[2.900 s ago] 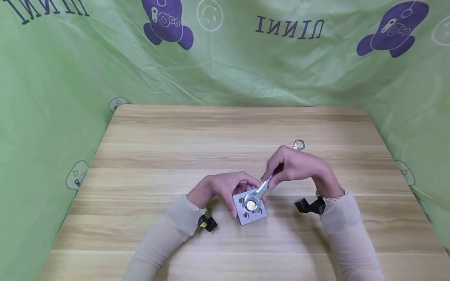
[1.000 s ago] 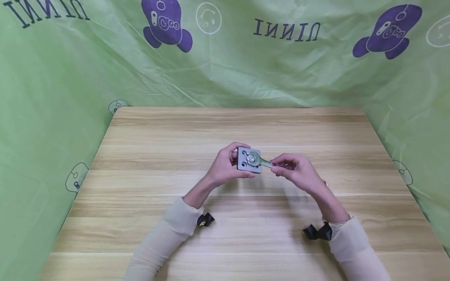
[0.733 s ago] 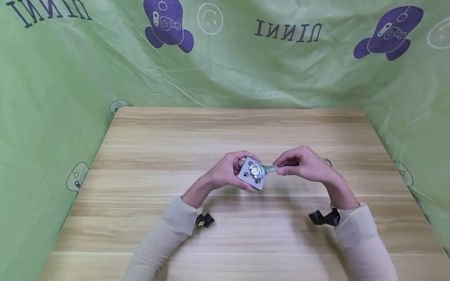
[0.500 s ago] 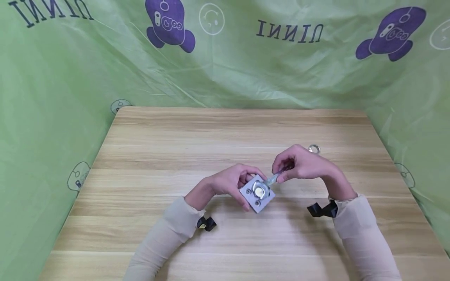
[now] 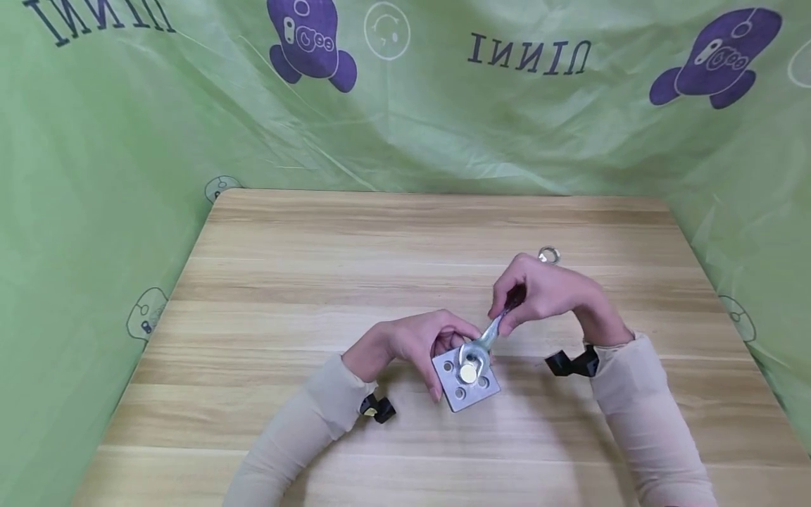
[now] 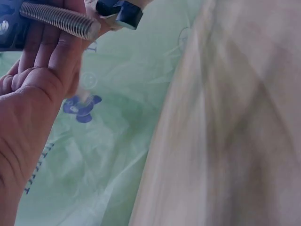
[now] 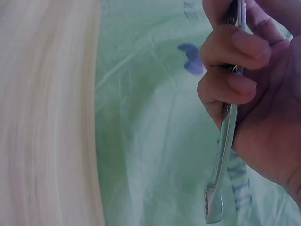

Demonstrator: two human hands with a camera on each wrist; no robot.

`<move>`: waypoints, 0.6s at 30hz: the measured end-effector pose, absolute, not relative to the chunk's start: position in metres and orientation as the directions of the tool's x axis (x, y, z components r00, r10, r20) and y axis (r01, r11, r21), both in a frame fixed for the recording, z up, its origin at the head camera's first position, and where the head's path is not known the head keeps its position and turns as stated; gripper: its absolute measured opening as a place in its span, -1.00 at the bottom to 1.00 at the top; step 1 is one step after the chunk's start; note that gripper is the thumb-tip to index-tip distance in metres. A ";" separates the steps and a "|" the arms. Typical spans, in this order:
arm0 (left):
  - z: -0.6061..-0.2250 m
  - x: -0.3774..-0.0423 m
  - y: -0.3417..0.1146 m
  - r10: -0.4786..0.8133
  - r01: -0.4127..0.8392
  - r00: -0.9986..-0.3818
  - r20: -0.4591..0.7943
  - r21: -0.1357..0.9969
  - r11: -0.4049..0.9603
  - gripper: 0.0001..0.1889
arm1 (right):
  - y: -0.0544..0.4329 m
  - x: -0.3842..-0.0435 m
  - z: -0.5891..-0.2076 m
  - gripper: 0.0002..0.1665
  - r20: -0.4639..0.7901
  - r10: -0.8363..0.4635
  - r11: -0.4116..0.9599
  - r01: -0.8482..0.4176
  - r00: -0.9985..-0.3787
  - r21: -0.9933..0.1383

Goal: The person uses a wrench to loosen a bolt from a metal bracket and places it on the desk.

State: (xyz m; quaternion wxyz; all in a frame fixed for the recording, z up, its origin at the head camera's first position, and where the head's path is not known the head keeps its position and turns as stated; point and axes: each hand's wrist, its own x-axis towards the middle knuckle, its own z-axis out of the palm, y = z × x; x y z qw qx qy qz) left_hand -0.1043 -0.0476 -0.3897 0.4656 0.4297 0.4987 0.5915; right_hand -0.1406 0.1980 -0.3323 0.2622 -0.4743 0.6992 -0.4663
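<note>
Looks like the wrench (image 5: pixel 489 334) just slid off-centre on the bolt head (image 5: pixel 469 373), so probably no bite right now, right grip (image 5: pixel 541 287) clamped on its handle, left grip (image 5: pixel 419 341) holding the metal block (image 5: pixel 470 398) at lower centre.

green cloth (image 5: pixel 431 141) hung on three sides | purple figures (image 5: pixel 312 39), dark lettering (image 5: pixel 529 55) | pale wood-grain tabletop (image 5: pixel 355 264)

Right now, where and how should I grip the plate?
Probably best: pinch the plate by its near edge, from the near side. That edge is free; the left hand holds its left side, the wrench crosses its far edge, and the bolt juts out behind.
</note>
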 end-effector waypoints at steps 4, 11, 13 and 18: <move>-0.386 -0.109 -0.055 0.949 -0.104 -0.315 0.033 0.992 -0.069 -0.17 | 0.219 -0.141 -0.334 -0.79 0.139 -0.833 0.148 -0.456 -0.536 -0.877; -0.378 -0.115 -0.062 0.808 -0.118 -0.589 0.028 0.986 -0.120 -0.15 | 0.233 -0.126 -0.348 -0.86 0.115 -0.687 0.235 -0.369 -0.717 -0.899; -0.378 -0.116 -0.061 0.752 -0.112 -0.659 0.028 0.985 -0.134 -0.16 | 0.232 -0.119 -0.351 -0.90 0.087 -0.618 0.283 -0.325 -0.781 -0.902; -0.382 -0.116 -0.055 0.570 -0.098 -0.822 -0.007 0.987 -0.129 -0.19 | 0.229 -0.105 -0.358 -0.92 0.036 -0.465 0.381 -0.236 -0.884 -0.894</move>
